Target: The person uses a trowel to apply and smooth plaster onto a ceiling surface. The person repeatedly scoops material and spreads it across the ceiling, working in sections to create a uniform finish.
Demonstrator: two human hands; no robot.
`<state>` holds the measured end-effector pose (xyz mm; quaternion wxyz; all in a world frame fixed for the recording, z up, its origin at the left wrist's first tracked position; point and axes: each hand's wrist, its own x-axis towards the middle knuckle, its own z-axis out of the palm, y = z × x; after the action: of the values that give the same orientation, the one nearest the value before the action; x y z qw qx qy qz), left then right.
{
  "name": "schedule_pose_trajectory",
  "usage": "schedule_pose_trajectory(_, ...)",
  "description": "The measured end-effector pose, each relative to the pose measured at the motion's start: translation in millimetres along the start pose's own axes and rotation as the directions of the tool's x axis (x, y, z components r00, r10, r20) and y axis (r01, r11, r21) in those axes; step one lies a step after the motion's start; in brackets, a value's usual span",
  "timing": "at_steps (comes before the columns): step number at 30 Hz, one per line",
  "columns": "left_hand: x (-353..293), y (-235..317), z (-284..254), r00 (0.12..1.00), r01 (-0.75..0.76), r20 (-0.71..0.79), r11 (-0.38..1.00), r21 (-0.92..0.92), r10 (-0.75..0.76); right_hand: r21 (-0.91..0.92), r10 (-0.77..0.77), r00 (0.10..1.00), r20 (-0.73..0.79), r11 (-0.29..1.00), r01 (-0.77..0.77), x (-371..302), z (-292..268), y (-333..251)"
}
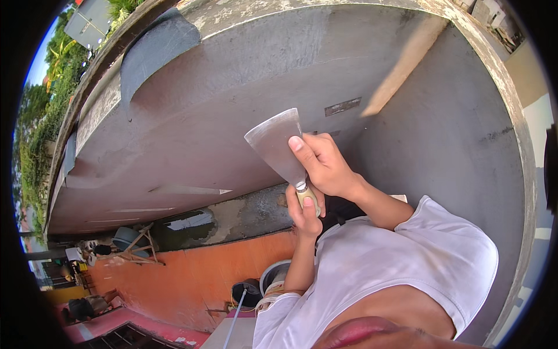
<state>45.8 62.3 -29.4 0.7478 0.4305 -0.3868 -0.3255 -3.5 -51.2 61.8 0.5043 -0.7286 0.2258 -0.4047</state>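
A putty knife [278,139] with a wide, flared metal blade and a pale handle is held up in front of my chest, its broad edge pointing up and to the left. My left hand [305,212] is closed round the handle, the thumb lying along it. Higher up, my right hand [328,166] grips the blade's right side near its middle. Its thumb presses on the face of the blade, while the fingers are partly hidden behind it. Behind the blade rises a grey plastered wall [221,104].
A second grey wall [442,134] meets the first at a corner on the right. A dark sheet [157,52] hangs over the wall's top edge. Below are a puddle [189,224], an orange wall [209,267], a wooden stand [139,244] and a black bucket [251,295].
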Motion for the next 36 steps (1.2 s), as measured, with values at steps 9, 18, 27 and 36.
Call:
schedule_pose_trajectory(9,-65.6,-17.0,-117.5,0.995,0.1,-0.055,0.931,0.352,-0.087,-0.589,0.386,0.82,0.422,0.804,-0.076,-13.4,21.3,-1.4)
schedule_pose_trajectory(18,-9.8,32.7,-72.9,0.946,-0.322,0.189,0.842,0.433,0.264,-0.005,0.328,0.941,0.087,0.944,-0.329,-38.8,60.0,-17.6)
schedule_pose_trajectory(27,-2.7,52.8,-13.6,0.963,0.236,0.175,0.957,-0.17,-0.206,0.223,0.236,0.964,-0.12,0.953,-0.206,-24.8,25.8,-5.6)
schedule_pose_trajectory(36,40.0,46.9,16.5,0.985,-0.134,0.136,0.971,0.197,0.108,0.314,0.19,0.953,-0.236,0.943,-0.11,12.8,5.7,-10.9)
